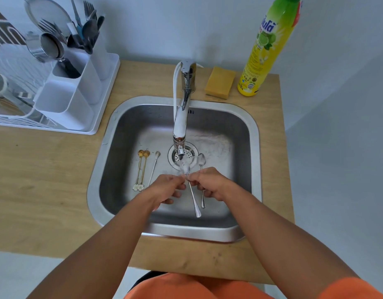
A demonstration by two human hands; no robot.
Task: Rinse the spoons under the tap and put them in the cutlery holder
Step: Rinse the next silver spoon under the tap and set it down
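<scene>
Both hands meet over the steel sink (254, 134) on one long silver spoon (193, 199). My right hand (210, 183) pinches its neck, and my left hand (169, 187) touches it near the bowl, which sits in the water running from the tap (181, 124). Its handle points toward me. A second silver spoon (201, 169) lies on the sink floor beside the drain. Left of the drain lie two gold spoons (142, 169) with flower ends and a thin silver spoon (154, 167). The white cutlery holder (78, 83) stands at the back left with cutlery in its rear compartments.
A dish rack (11, 100) with a strainer and plates sits beside the holder on a white tray. A yellow sponge (219, 85) and a tall dish-soap bottle (266, 48) stand behind the sink on the wooden counter (46, 180).
</scene>
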